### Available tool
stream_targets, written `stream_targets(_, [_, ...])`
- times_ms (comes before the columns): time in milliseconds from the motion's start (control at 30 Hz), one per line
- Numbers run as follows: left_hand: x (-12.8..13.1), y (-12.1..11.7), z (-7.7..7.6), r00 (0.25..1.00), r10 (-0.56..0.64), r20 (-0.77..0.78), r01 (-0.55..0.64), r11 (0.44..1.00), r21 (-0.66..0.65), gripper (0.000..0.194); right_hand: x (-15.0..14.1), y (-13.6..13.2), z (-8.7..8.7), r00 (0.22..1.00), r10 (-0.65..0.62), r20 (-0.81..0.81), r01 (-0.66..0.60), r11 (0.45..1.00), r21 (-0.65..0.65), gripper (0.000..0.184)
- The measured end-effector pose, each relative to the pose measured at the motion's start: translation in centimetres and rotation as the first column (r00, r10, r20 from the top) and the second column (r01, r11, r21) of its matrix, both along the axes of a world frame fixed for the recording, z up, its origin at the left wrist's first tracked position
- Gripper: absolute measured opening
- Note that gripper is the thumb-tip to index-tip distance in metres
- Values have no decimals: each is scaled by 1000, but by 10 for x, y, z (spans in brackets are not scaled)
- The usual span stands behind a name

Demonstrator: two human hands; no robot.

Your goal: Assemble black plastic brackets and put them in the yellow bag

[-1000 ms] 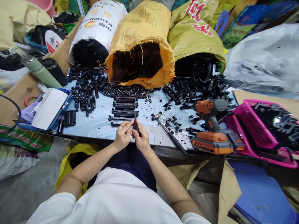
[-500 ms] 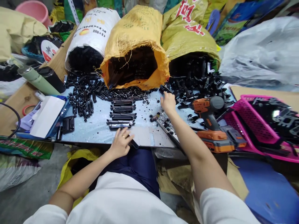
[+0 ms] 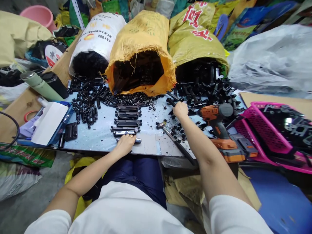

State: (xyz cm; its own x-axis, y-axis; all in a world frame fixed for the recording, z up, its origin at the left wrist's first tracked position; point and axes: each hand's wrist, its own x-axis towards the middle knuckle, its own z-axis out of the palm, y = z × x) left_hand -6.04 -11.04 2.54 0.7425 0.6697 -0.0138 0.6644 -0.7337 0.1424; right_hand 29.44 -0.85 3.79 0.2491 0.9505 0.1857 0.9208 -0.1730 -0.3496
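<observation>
My left hand (image 3: 125,144) is closed over a long black bar-shaped part (image 3: 138,140) with a shiny top, low on the blue work surface. Just beyond it lies a column of similar black bar-shaped parts (image 3: 128,123), set crosswise in rows. My right hand (image 3: 180,110) reaches out to the near edge of a heap of black parts (image 3: 195,92). Its fingers are curled at a black part (image 3: 171,102); the fingertips are partly hidden. Nearer to me, a hammer (image 3: 174,138) lies slanted, with small loose pieces (image 3: 179,130) beside it.
An orange cordless drill (image 3: 216,130) stands right of my right forearm, by a pink basket (image 3: 268,130) of black parts. Open sacks (image 3: 143,35) of parts line the back. Left are a heap of small black parts (image 3: 87,104), a blue tray (image 3: 67,112) and a green bottle (image 3: 41,86).
Both hands were together on a black part. My right hand has moved away to the right-hand heap, while my left hand has set the bar-shaped part down at the near end of the column.
</observation>
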Motion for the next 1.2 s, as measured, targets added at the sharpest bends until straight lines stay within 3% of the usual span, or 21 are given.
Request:
stream_targets(100, [-5, -5, 5, 999, 31, -13, -31, 999, -34, 30, -26, -47, 11, 992, 125, -12, -126, 987, -104, 37])
stream_targets(133, [-6, -5, 6, 1000, 18, 2, -18, 998, -58, 31, -38, -68, 13, 974, 225, -34, -227, 963, -145, 33])
stream_targets(200, [-8, -3, 10, 998, -31, 48, 36, 993, -116, 37, -66, -111, 15, 884, 458, -98, -468, 856, -219, 27])
stream_targets(233, [-9, -1, 12, 996, -53, 70, 63, 987, -145, 40, -81, -130, 14, 784, 611, -109, -616, 747, -249, 27])
stream_targets(267, [-9, 0, 14, 994, -69, 84, 83, 982, -171, 41, -95, -147, 13, 718, 690, -90, -685, 679, -263, 30])
stream_targets(333, [-8, 2, 16, 992, -80, 93, 98, 973, -210, 43, -118, -169, 8, 664, 747, -22, -718, 629, -299, 36])
stream_targets(533, [-6, 1, 14, 982, -127, 143, 152, 971, -182, 69, -146, -179, -1, 749, 646, 147, -588, 750, -302, 36])
stream_targets(700, [-11, 1, 7, 971, -113, 212, 143, 981, -134, 44, -158, -180, 21, 759, 592, 271, -533, 804, -263, 30])
stream_targets(800, [-16, 1, 4, 954, -119, 276, 156, 981, -119, 36, -164, -179, 33, 748, 599, 285, -540, 800, -263, 30])
stream_targets(933, [-16, -7, 6, 959, -126, 255, 166, 976, -143, 36, -157, -176, 29, 751, 608, 256, -555, 792, -253, 29])
stream_targets(1033, [5, -4, 16, 947, -219, 235, 246, 965, -93, 47, -141, -175, 9, 772, 607, 189, -574, 793, -205, 29])
stream_targets(1100, [35, 15, 25, 932, -266, 248, 280, 960, -24, 53, -130, -179, -7, 789, 595, 153, -578, 803, -145, 31])
stream_targets(1133, [54, 30, 29, 938, -244, 247, 253, 967, -5, 49, -126, -182, -14, 800, 583, 139, -572, 812, -115, 32])
stream_targets(1200, [95, 71, 33, 979, -86, 186, 94, 995, -35, 34, -122, -191, -24, 826, 552, 112, -548, 834, -66, 34])
